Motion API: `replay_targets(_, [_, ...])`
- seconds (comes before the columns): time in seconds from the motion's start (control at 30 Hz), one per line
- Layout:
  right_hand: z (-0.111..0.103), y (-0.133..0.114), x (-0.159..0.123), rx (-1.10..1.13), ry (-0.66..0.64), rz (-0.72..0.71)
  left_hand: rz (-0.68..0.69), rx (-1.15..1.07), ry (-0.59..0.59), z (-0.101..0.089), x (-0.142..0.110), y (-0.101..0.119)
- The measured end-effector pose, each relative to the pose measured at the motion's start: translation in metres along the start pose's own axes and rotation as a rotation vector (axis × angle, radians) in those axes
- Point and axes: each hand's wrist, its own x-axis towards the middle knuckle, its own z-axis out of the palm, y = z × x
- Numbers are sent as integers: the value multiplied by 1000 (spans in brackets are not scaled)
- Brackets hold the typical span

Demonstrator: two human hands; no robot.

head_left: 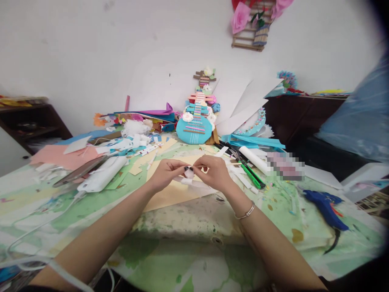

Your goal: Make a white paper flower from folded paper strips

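Blue glue gun (326, 209) at right, white power strip (103, 174) at left, pink paper flowers (241, 18) on the wall (121, 52).

A green and white cloth (285, 207) with brown spots covers the table (182, 227). Near the front edge lies a big yellow sheet (170, 198). On the left are pink paper (57, 157), a white box (103, 174) with a cord, and a few thin pens (149, 149). A blue guitar (194, 127) stands at the back, by the wall. On the right lie a white roll (254, 159), a green tool (249, 175) and a blue glue gun (326, 207).
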Motion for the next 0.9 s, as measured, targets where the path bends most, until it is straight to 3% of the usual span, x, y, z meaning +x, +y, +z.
replay_targets(0.27, [-4, 4, 3, -24, -85, 16, 4, 11, -20, 0, -1, -1])
replay_targets(0.5, [-3, 4, 3, 7, -81, 40, 35, -31, -17, 3, 0, -2])
replay_targets(0.9, [-4, 3, 3, 40, -81, 51, -46, -76, -84, 9, 1, -1])
